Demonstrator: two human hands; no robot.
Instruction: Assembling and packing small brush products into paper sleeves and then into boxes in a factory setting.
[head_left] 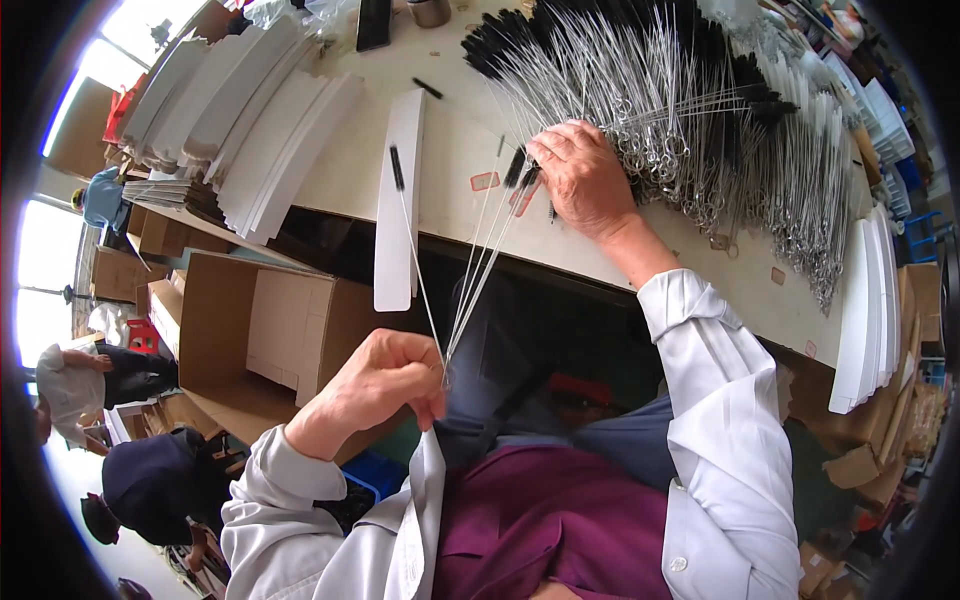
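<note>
The table (455,125) has its near edge running from the left carton stack (220,110) down toward the right carton stack (865,315). The left hand (375,385) is off the table, on the lap side of that edge, closed in a pinch on the looped wire ends of several brushes (398,170). Their wires fan up from the fingers, crossing the table's near edge, with the black bristle tips over the tabletop. There is open air between this hand and the edge; a cardboard box (215,330) stands left of the hand, below table level.

The right hand (585,180) is above the table, fingers bent and drawn together, beside the left side of the brush pile (640,90). Its fingertips are close to the held bristle tips; whether they grip anything I cannot tell.

A white strip (398,200) juts out over the table's near edge, left of the held brushes. Between the strip and the right hand, tabletop shows, with a red-bordered label (485,181) on it. A short black bristle piece (427,88) lies near the strip's far end, and a dark flat object (374,25) and a metal cup (430,12) are at the table's far side.

Left of the table are a red stool (143,336), several people and bright windows.
</note>
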